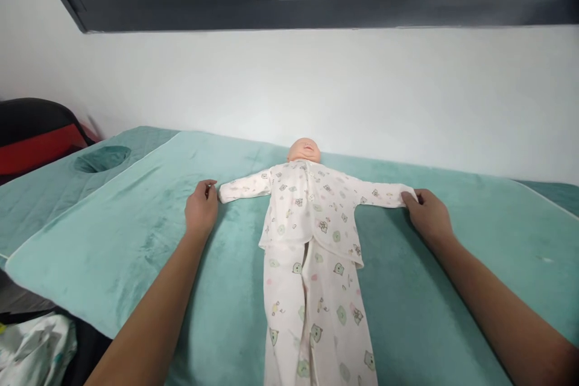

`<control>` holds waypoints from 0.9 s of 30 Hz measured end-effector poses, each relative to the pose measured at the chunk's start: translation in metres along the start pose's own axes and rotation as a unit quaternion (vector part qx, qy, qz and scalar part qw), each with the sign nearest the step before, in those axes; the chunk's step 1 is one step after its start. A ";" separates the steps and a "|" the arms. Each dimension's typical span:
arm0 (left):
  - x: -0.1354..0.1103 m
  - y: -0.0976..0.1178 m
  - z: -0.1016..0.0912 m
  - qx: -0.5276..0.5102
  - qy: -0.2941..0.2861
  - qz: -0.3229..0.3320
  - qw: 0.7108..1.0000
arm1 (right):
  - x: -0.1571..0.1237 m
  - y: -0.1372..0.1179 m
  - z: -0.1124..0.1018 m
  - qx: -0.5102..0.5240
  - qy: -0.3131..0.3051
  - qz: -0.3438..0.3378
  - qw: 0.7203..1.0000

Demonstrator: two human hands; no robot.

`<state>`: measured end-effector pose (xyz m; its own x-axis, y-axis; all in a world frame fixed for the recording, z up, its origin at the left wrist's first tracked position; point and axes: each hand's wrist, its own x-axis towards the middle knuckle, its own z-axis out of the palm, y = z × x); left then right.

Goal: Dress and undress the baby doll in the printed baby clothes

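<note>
A baby doll lies on its back, dressed in a white long-sleeved top printed with small animals, and matching white pants. Both sleeves stretch out sideways. My right hand pinches the cuff of the right-side sleeve between thumb and fingers. Just beside the end of the left-side sleeve is my left hand, its fingers loosely curled, with a small gap between thumb and forefinger and nothing visible in them. The lower ends of the pants run out of view.
A green padded cover lies under the doll, with a round hole at the left. Behind stands a white wall below a dark window frame. A black and red object and crumpled printed cloth are at the left.
</note>
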<state>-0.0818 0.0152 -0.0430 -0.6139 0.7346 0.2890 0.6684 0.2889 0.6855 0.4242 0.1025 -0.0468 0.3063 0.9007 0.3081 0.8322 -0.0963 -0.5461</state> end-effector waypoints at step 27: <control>-0.020 0.004 -0.004 0.062 0.070 0.104 0.990 | -0.082 -0.070 0.005 0.045 -0.067 -0.316 0.945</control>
<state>-0.0687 -0.0012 -0.0436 -0.5047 0.6962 0.5105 0.8272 0.2206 0.5168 0.3386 0.0375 -0.0382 -0.3042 0.8125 0.4973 0.7853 0.5094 -0.3520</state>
